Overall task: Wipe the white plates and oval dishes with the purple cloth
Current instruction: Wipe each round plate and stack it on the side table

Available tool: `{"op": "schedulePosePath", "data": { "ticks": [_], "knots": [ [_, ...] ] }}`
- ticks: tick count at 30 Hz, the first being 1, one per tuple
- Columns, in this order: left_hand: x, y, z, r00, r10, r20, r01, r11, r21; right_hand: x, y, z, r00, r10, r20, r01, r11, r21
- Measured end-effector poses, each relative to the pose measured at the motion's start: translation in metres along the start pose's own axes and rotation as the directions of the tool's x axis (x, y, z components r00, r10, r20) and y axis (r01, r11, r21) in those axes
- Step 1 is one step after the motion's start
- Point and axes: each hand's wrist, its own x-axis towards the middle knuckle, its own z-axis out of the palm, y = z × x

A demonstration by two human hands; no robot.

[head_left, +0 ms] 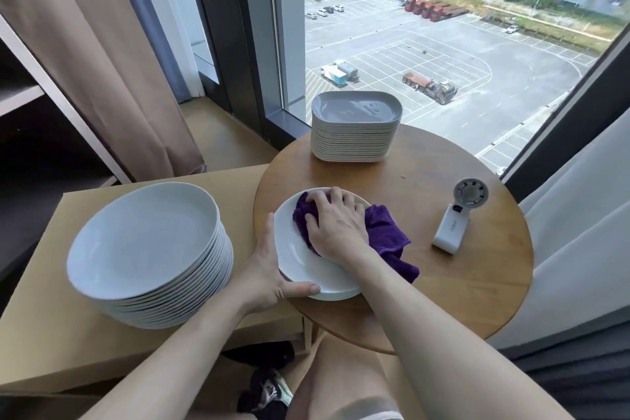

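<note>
While right hand (335, 228) presses purple cloth (385, 232) flat-fingered, left hand (269, 271) grips white plate (295, 251), fingers hidden beneath.

plate (300, 259): glossy white glaze | cloth (385, 232): purple terry (fuzzy nap) | round table (460, 283): smooth matt wood
</note>
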Motion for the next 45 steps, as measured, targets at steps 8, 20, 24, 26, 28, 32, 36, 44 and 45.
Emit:
{"op": "schedulePosePath", "data": {
  "ticks": [8, 20, 24, 26, 28, 32, 36, 44, 45],
  "knots": [
    [-0.004, 0.01, -0.001, 0.992, -0.107, 0.066, 0.108, 0.994, -0.022, -0.022, -0.02, 0.003, 0.991, -0.099, 0.088, 0.076, 0.969, 0.236],
    [-0.002, 0.007, -0.001, 0.985, -0.16, 0.073, 0.158, 0.987, 0.032, -0.058, 0.0, -0.005, 0.996, -0.09, 0.026, 0.087, 0.992, 0.094],
    [-0.002, 0.004, -0.002, 0.982, -0.173, 0.072, 0.17, 0.984, 0.047, -0.053, 0.024, -0.01, 0.994, -0.064, -0.09, 0.053, 0.992, -0.112],
    [-0.002, 0.002, -0.001, 0.982, -0.175, 0.071, 0.171, 0.984, 0.058, -0.044, 0.034, -0.013, 0.992, -0.03, -0.122, 0.01, 0.987, -0.162],
    [-0.002, 0.002, -0.001, 0.983, -0.172, 0.068, 0.168, 0.984, 0.061, -0.032, 0.038, -0.013, 0.989, -0.001, -0.15, -0.025, 0.985, -0.172],
    [-0.002, 0.002, -0.001, 0.983, -0.172, 0.069, 0.17, 0.985, 0.042, -0.005, 0.032, -0.011, 0.978, 0.06, -0.199, -0.092, 0.984, -0.155],
    [-0.002, -0.002, 0.0, 0.985, -0.164, 0.063, 0.162, 0.986, 0.038, 0.013, 0.02, -0.001, 0.96, 0.074, -0.271, -0.117, 0.982, -0.145],
    [0.0, -0.009, 0.0, 0.99, -0.136, 0.032, 0.135, 0.99, 0.037, 0.025, -0.002, 0.019, 0.939, 0.047, -0.34, -0.095, 0.988, -0.124],
    [-0.001, -0.009, 0.0, 0.992, -0.126, 0.029, 0.125, 0.991, 0.039, 0.025, -0.004, 0.019, 0.942, 0.036, -0.334, -0.074, 0.992, -0.103]
  ]
}}
